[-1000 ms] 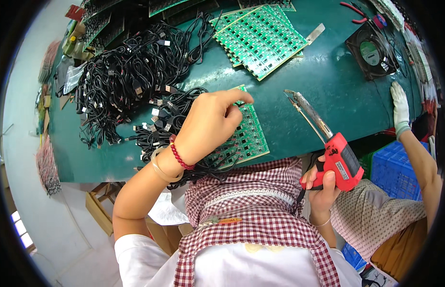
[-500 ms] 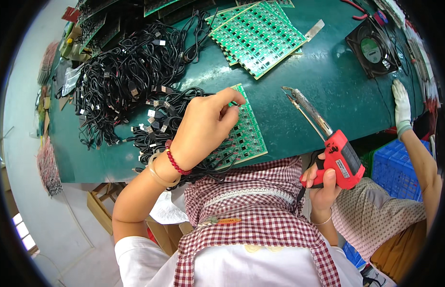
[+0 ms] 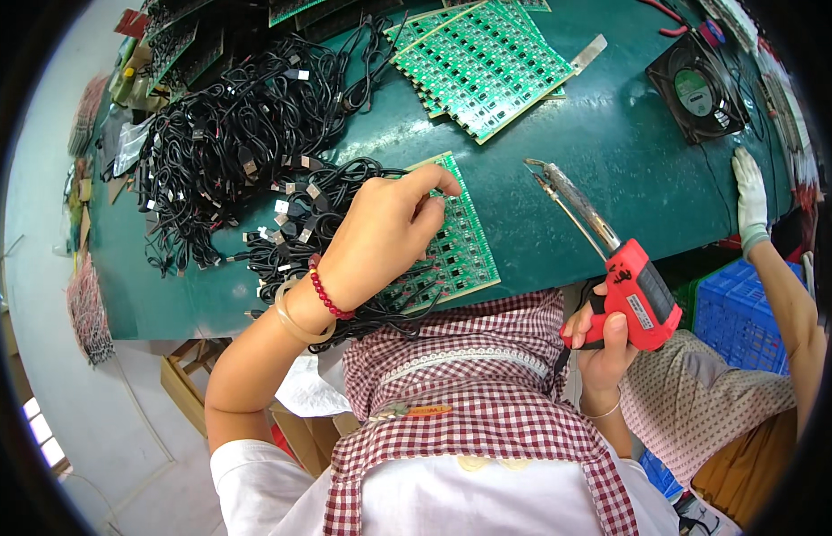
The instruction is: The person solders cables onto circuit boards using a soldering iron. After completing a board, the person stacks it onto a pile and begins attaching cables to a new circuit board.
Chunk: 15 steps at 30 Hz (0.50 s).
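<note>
The green circuit panel [image 3: 452, 246] lies at the near edge of the green worktable [image 3: 613, 161], just in front of the person, with a tangle of black cables [image 3: 291, 232] touching its left side. The left hand [image 3: 385, 237] rests on the panel, fingers curled and bunched, the forefinger stretched toward the panel's far right corner; whether anything is pinched under the fingertips cannot be told. Compared with a second ago the hand has crept slightly toward the far side of the panel and the fingers have drawn closer together, which suggests it is settling on one spot and steadying the board there. The right hand [image 3: 604, 344] is wrapped firmly around the grip of a red soldering gun [image 3: 635, 290], held below the table edge to the right; its long metal tip [image 3: 568, 192] points up and left over the table, clear of the panel, and has barely moved, so no joint looks to be under way yet. Farther off lies a stack of green panels [image 3: 483, 62], a larger heap of black cables [image 3: 228, 134] at far left, and a small black fan [image 3: 697, 89] at far right. A co-worker's gloved hand [image 3: 751, 201] rests on the table's right edge.
</note>
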Motion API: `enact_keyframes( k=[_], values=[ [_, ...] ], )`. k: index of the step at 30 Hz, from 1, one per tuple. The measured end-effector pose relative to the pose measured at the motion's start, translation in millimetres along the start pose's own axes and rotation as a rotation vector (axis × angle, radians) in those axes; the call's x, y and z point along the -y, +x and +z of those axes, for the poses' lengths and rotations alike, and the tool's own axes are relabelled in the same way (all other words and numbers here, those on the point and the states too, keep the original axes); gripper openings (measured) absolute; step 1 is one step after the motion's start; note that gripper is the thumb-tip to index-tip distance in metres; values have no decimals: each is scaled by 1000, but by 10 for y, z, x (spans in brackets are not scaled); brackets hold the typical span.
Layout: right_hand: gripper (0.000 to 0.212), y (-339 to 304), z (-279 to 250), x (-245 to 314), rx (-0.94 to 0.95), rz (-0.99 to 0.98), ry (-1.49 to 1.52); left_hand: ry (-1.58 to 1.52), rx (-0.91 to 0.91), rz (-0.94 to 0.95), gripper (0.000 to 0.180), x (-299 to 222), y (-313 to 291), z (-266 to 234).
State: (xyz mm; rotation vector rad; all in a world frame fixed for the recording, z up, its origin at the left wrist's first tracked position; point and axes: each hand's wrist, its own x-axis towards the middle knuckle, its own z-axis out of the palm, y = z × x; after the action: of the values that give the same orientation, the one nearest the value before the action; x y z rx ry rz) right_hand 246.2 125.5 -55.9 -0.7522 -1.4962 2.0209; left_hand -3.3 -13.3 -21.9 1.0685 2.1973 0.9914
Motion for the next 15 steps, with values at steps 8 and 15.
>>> enact_keyframes(
  k=[8, 15],
  values=[
    [47, 18, 6, 0, 6, -18, -17, 10, 53, 52, 21, 41, 1, 6],
    [46, 30, 3, 21, 12, 7, 6, 230, -53, 110, 14, -18, -92, 57]
  ],
)
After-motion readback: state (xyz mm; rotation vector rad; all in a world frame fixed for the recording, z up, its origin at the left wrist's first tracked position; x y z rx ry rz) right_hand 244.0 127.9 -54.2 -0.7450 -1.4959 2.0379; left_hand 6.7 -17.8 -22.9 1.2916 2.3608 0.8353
